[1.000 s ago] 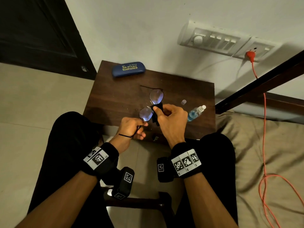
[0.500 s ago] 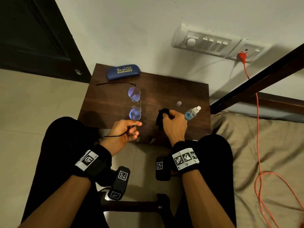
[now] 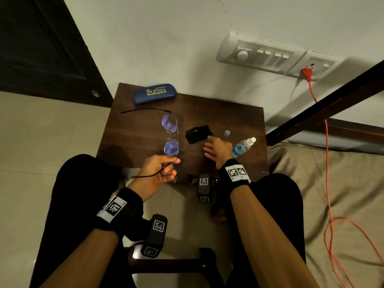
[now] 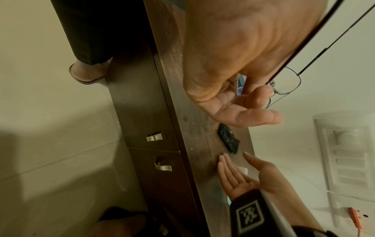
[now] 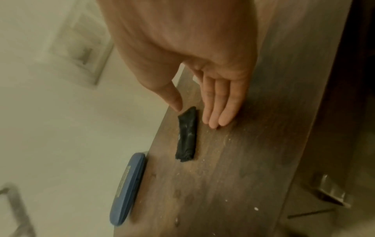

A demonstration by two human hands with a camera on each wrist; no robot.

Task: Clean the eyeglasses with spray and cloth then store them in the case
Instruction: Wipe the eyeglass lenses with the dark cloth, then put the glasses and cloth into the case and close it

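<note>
Thin-framed eyeglasses (image 3: pixel 170 135) with bluish lenses lie out over the left half of the dark wooden table (image 3: pixel 228 113), temples unfolded. My left hand (image 3: pixel 173 165) pinches the near temple at the table's front edge; the left wrist view shows the frame (image 4: pixel 285 83) past its fingers. The black cloth (image 3: pixel 198 134) lies folded mid-table, free of any hand. My right hand (image 3: pixel 207 145) hovers just in front of it, fingers straight, thumb tip near the cloth (image 5: pixel 186 136). The blue eyeglass case (image 3: pixel 154 93) lies closed at the back left. The spray bottle (image 3: pixel 243 146) lies on its side right of my right hand.
A small clear cap (image 3: pixel 227 133) stands behind the bottle. The table has drawer handles (image 4: pixel 155 137) on its front, between my knees. A bed (image 3: pixel 332 183) and an orange cable (image 3: pixel 328 163) are on the right; a switch panel (image 3: pixel 270 57) is on the wall.
My right hand carried the cloth off the lens, laid it on the table and let go. My left hand moved the eyeglasses to the left and lower.
</note>
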